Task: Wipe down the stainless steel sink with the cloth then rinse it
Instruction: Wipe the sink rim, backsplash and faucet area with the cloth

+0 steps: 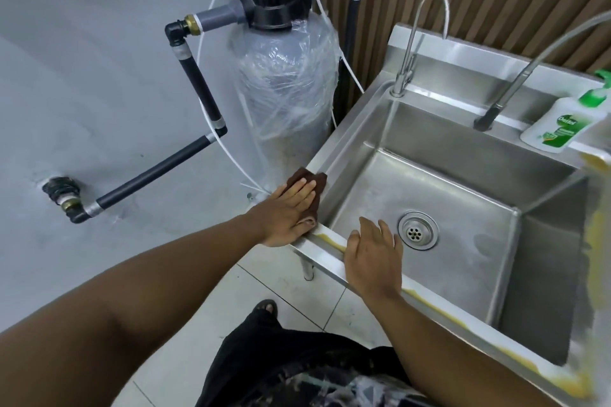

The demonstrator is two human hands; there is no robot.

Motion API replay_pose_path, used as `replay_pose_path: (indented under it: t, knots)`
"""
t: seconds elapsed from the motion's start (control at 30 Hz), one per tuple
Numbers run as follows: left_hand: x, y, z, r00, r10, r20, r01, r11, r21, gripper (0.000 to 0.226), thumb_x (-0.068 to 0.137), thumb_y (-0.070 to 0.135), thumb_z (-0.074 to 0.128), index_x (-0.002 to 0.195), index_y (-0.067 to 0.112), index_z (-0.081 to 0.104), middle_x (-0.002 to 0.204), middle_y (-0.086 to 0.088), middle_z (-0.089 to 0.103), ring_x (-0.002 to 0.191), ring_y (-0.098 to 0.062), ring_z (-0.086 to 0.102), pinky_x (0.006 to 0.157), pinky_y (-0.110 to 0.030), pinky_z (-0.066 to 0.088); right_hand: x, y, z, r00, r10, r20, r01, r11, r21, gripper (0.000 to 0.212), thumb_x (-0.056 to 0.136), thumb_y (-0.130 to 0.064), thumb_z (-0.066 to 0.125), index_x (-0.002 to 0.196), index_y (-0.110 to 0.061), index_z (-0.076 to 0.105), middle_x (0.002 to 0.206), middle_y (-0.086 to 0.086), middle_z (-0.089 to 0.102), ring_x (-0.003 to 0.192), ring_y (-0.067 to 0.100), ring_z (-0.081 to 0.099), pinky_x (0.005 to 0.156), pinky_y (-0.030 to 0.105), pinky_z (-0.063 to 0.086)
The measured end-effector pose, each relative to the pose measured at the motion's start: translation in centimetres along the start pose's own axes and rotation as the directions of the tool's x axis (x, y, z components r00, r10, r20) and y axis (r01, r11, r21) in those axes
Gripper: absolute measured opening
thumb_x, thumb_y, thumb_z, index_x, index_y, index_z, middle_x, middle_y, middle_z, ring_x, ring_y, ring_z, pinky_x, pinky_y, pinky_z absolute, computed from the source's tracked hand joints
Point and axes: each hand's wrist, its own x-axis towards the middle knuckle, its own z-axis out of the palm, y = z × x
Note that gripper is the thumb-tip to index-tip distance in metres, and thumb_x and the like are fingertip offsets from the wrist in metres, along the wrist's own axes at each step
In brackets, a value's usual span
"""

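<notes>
Pressing flat: left hand [284, 213] on cloth [320, 182], sink [429, 129] left rim | right hand [373, 258] spread, empty, front rim

Sink [446, 129]: brushed stainless steel, dull sheen. Cloth [309, 180]: brown, soft, matt. Tank [287, 86]: glossy crinkled plastic wrap.

Left grip [287, 211] is flat on a brown cloth [309, 182], pressing it onto the stainless sink [463, 129] rim, roughly 10 o'clock from the drain [418, 230]. Right grip [373, 258] rests on the front rim with relaxed fingers, about 8 o'clock. Dettol bottle [558, 125] sits on the back ledge at 2 o'clock, gooseneck tap [410, 53] at 12.
</notes>
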Motion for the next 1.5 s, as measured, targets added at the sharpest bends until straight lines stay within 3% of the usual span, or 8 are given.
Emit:
replay_pose_path:
  t: [0.13, 0.3, 0.47, 0.63, 0.77, 0.9, 1.13, 1.5]
  knots:
    - [0.8, -0.5, -0.1, 0.999, 0.034, -0.008, -0.034, 0.999, 0.038, 0.072, 0.104, 0.053, 0.022, 0.16, 0.014, 0.0, 0.167, -0.001, -0.013, 0.148, -0.012, -0.024, 0.119, -0.035, -0.016, 0.2, -0.2, -0.1, 1.0, 0.002, 0.003, -0.002, 1.0, -0.029, 0.051, 0.098, -0.032, 0.027, 0.129, -0.009, 0.061, 0.126, 0.01, 0.067, 0.132, 0.032, 0.049, 0.108, 0.052, 0.039]
    - [-2.2, -0.5, 1.6, 0.983, 0.181, -0.034, -0.177, 0.978, 0.107, 0.1, 0.086, 0.07, -0.016, 0.159, 0.007, 0.006, 0.167, -0.009, -0.005, 0.152, -0.02, -0.017, 0.121, -0.042, -0.016, 0.2, -0.7, -0.4, 1.0, 0.011, -0.026, -0.012, 0.999, -0.039, 0.046, 0.098, -0.03, 0.034, 0.128, -0.008, 0.061, 0.125, 0.009, 0.067, 0.129, 0.033, 0.051, 0.107, 0.051, 0.04]
    - [-4.1, 0.1, 3.3, 0.969, 0.228, -0.095, -0.221, 0.972, 0.073, 0.085, 0.096, 0.062, 0.012, 0.158, 0.004, 0.019, 0.167, -0.012, 0.007, 0.152, -0.02, -0.007, 0.12, -0.038, -0.015, -0.1, -1.0, -0.6, 0.997, 0.022, -0.068, -0.026, 0.998, -0.05, 0.045, 0.098, -0.028, 0.036, 0.127, -0.006, 0.062, 0.122, 0.009, 0.068, 0.127, 0.033, 0.053, 0.106, 0.049, 0.042]
    - [-0.8, -0.4, 1.1, 0.985, 0.173, -0.02, -0.171, 0.98, 0.102, 0.094, 0.084, 0.064, -0.007, 0.16, 0.01, 0.004, 0.168, -0.005, -0.007, 0.153, -0.015, -0.015, 0.122, -0.037, -0.014, -0.2, -1.3, -0.6, 0.995, 0.039, -0.096, -0.044, 0.998, -0.051, 0.045, 0.097, -0.028, 0.036, 0.125, -0.005, 0.064, 0.12, 0.012, 0.069, 0.124, 0.035, 0.056, 0.104, 0.046, 0.042]
    - [1.7, 0.2, 0.1, 0.994, 0.111, -0.024, -0.109, 0.99, 0.091, 0.077, 0.1, 0.059, 0.01, 0.16, 0.01, 0.002, 0.168, -0.005, -0.008, 0.153, -0.015, -0.015, 0.12, -0.036, -0.014, -0.4, -1.1, -0.6, 0.991, 0.043, -0.126, -0.049, 0.998, -0.048, 0.038, 0.096, -0.023, 0.045, 0.123, -0.004, 0.065, 0.117, 0.014, 0.07, 0.12, 0.036, 0.057, 0.101, 0.046, 0.044]
    - [0.1, -0.1, 1.2, 0.985, 0.159, -0.066, -0.153, 0.984, 0.091, 0.092, 0.087, 0.063, -0.005, 0.16, 0.009, 0.006, 0.168, -0.006, -0.003, 0.154, -0.016, -0.011, 0.121, -0.036, -0.013, -0.6, -1.0, -0.5, 0.989, 0.043, -0.138, -0.046, 0.999, -0.02, 0.038, 0.097, -0.023, 0.044, 0.122, -0.004, 0.064, 0.115, 0.014, 0.07, 0.119, 0.038, 0.057, 0.101, 0.047, 0.044]
    - [-5.5, -0.9, 4.6, 0.953, 0.27, -0.138, -0.271, 0.962, 0.01, 0.079, 0.096, 0.056, 0.024, 0.159, 0.01, 0.018, 0.168, -0.005, 0.01, 0.155, -0.017, -0.002, 0.124, -0.04, -0.003, -0.6, -0.9, -0.3, 0.992, 0.056, -0.113, -0.056, 0.998, 0.006, 0.041, 0.099, -0.024, 0.042, 0.128, -0.004, 0.062, 0.122, 0.014, 0.069, 0.126, 0.037, 0.055, 0.106, 0.047, 0.042]
    - [-1.4, -0.6, 2.1, 0.994, 0.049, -0.098, -0.051, 0.998, -0.02, 0.093, 0.085, 0.064, -0.008, 0.16, 0.008, 0.002, 0.167, -0.006, -0.013, 0.152, -0.017, -0.019, 0.121, -0.038, -0.013, -0.5, -0.8, -0.4, 0.991, 0.037, -0.128, -0.037, 0.999, 0.003, 0.046, 0.099, -0.029, 0.034, 0.127, -0.005, 0.062, 0.12, 0.012, 0.069, 0.124, 0.036, 0.056, 0.104, 0.046, 0.043]
